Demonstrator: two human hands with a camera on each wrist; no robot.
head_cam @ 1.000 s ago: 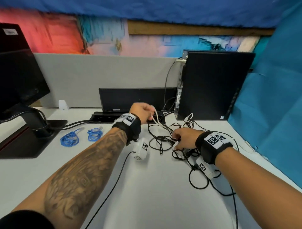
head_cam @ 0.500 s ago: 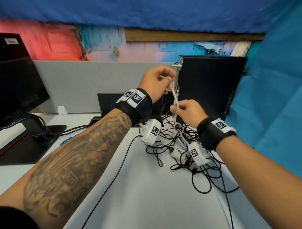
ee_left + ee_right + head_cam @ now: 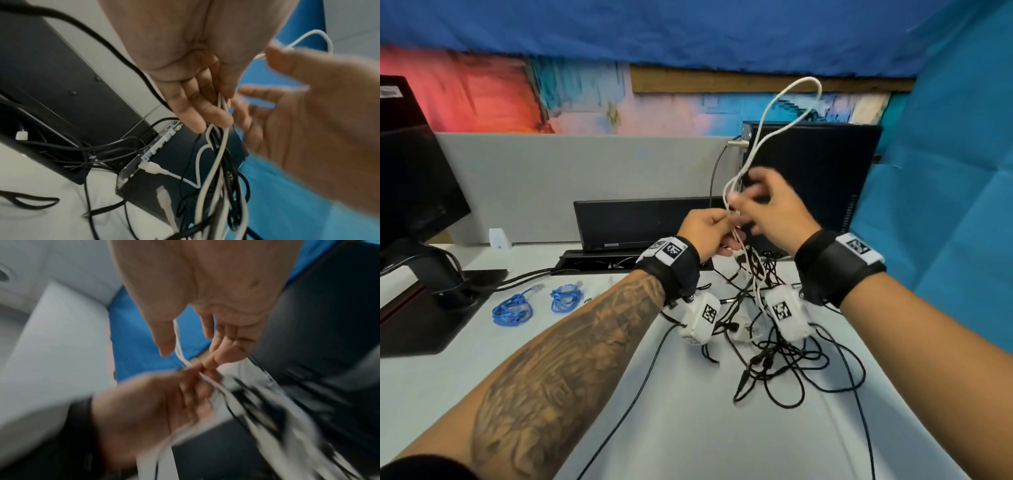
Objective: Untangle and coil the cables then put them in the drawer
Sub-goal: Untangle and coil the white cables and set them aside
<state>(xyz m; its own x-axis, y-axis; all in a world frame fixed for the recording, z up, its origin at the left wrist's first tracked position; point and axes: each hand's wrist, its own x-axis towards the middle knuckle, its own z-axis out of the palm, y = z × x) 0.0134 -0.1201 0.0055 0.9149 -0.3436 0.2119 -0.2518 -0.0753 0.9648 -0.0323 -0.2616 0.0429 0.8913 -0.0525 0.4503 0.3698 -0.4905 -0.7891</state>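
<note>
A white cable (image 3: 808, 79) loops high above my hands, in front of the black computer tower (image 3: 825, 171). My left hand (image 3: 709, 229) is raised over the desk and pinches several strands of the white cable (image 3: 223, 146) between thumb and fingers. My right hand (image 3: 767, 205) is just above and right of it, blurred, with fingers spread. The white cable (image 3: 177, 340) runs beside its thumb, and no pinch shows. Below the left hand the white strands hang into a tangle of black cables (image 3: 784, 359) on the white desk (image 3: 688, 428). No drawer is in view.
Two coiled blue cables (image 3: 513, 308) (image 3: 566, 294) lie on the desk to the left. A monitor on its stand (image 3: 414, 178) fills the far left. A flat black device (image 3: 640, 222) leans on the grey partition. A white plug (image 3: 152, 168) sits in the tower's back.
Both hands rose from the desk with the white cable. Since half a second ago the left hand dropped lower, the right hand moved above it, and a white loop swung up over both.
</note>
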